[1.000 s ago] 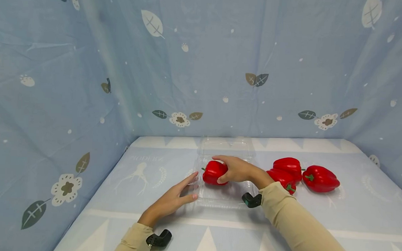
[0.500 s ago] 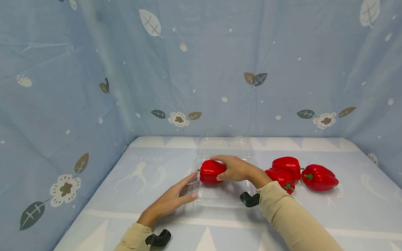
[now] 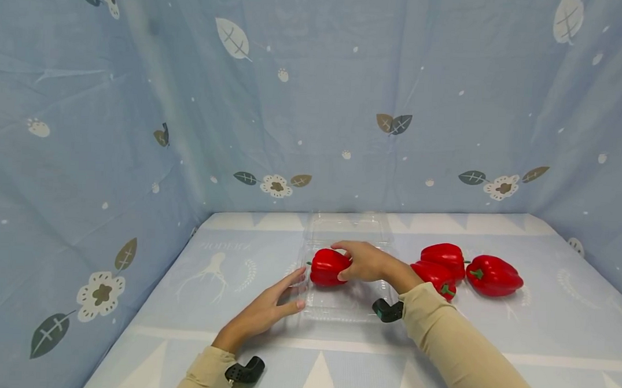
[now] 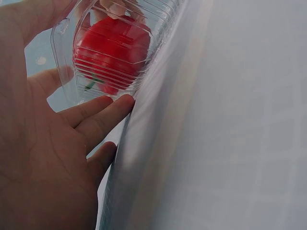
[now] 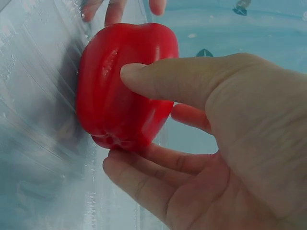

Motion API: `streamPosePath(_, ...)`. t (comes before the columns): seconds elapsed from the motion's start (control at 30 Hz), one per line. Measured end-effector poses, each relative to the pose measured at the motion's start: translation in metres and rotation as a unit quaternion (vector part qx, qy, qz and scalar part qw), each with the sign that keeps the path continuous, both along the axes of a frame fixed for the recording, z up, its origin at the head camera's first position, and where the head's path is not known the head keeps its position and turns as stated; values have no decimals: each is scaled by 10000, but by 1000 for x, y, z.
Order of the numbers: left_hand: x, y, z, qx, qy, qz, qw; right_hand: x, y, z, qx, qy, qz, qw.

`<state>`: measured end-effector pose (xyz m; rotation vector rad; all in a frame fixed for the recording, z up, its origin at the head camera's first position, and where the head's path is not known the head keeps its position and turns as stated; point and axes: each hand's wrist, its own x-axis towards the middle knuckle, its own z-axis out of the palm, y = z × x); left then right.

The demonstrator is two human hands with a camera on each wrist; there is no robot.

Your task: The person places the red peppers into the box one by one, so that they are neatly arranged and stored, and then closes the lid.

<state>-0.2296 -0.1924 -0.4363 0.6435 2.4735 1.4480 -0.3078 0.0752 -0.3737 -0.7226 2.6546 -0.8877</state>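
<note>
Your right hand [image 3: 367,261] pinches the red pepper [image 3: 326,267] by the end away from its stem; the pepper is within the walls of the clear box [image 3: 332,310], though whether it bears on the floor you cannot tell; its glossy skin could slip if your thumb eases early; the box looks light, so a push on its wall might skid it, as your left hand [image 3: 261,313], fingers extended at the left wall, grasps nothing; your right wrist camera [image 3: 387,310] sits near the front right corner and could snag; the lid [image 3: 348,226] lies open behind; three more peppers [image 3: 494,276] sit to the right, the nearest beside your sleeve [image 3: 461,339], easily nudged; the left wall stands between your left palm and the pepper.
</note>
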Motion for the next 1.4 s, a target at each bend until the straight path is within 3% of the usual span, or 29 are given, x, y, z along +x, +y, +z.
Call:
streamPosePath(0.23, -1, -1, -1, -4, 52, 19, 10000, 1, 5, 1, -118, -24, -109, 9999)
streamPosePath(0.4, -1, -1, -1, -37, 83, 4, 10000, 3, 17, 8, -534, 55, -370, 9979)
streamPosePath(0.73, -1, -1, -3, -107, 138, -8, 9998, 27, 54, 15, -1263, 582, -754, 9874)
streamPosePath(1.1, -3, -2, -3, -143, 133, -17, 9998, 53, 99, 12, -1328, 1202, -1213, 9763)
streamPosePath(1.4, -4, -3, -6, -43, 170, -77, 9998, 67, 130, 8, -1287, 1331, -1445, 9720)
